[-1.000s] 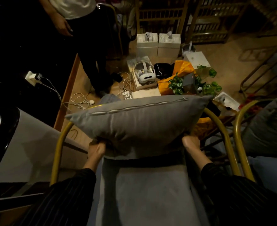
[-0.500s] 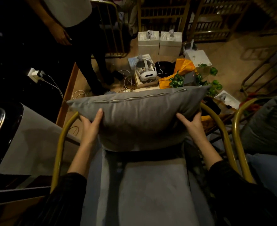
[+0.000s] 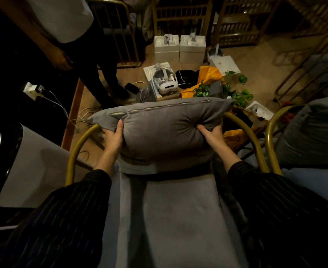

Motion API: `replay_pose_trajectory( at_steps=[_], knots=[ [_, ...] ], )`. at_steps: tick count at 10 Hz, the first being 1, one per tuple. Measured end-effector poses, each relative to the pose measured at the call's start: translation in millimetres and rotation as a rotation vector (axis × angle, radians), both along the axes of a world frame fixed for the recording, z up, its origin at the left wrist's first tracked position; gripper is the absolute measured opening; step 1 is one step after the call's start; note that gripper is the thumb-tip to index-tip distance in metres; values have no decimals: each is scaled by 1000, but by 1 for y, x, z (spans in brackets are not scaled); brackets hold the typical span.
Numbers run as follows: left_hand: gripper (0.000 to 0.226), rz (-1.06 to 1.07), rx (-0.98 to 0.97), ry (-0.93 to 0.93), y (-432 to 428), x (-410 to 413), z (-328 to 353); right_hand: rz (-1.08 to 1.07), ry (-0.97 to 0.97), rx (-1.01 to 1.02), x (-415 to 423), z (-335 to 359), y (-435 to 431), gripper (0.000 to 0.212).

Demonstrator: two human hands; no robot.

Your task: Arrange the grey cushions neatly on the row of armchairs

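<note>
**Dark pinstriped sleeves, bare hands**

Both arms wear long, loose sleeves of black cloth with thin pale stripes running lengthwise. The left sleeve (image 3: pixel 66 219) and right sleeve (image 3: pixel 279 206) end above the wrists. The left hand (image 3: pixel 114 137) and right hand (image 3: pixel 212 135) are ungloved, with no rings or watch showing.

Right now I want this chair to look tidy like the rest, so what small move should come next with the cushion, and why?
Probably ease the grip and smooth the cushion flat against the chair's back. The left hand and right hand squeeze its sides, and the right one bunches the fabric into folds. It already stands upright between the gold frame arms, zipper edge up, so it likely only needs its shape restored.
</note>
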State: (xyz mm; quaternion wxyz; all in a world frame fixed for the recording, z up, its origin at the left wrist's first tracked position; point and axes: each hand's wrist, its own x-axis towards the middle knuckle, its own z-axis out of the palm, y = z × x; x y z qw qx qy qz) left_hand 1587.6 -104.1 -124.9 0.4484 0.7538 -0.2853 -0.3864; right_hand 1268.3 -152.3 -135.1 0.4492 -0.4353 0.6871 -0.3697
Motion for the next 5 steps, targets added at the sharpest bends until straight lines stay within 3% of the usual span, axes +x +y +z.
replay_pose_trajectory(
  at_steps=[1,2,3,4,5],
  knots=[
    [92,126,48,-68,5,-11,12,20,50,54,-3,9,10,97],
    [98,277,38,-39,21,-24,23,13,111,124,-8,19,34,86],
    [90,364,14,17,47,-47,39,67,151,178,-15,30,67,61],
    [67,320,11,-15,84,-83,41,138,203,224,-28,39,109,50],
    [51,129,119,26,125,-130,36,153,238,266,-44,42,160,50]
  ],
)
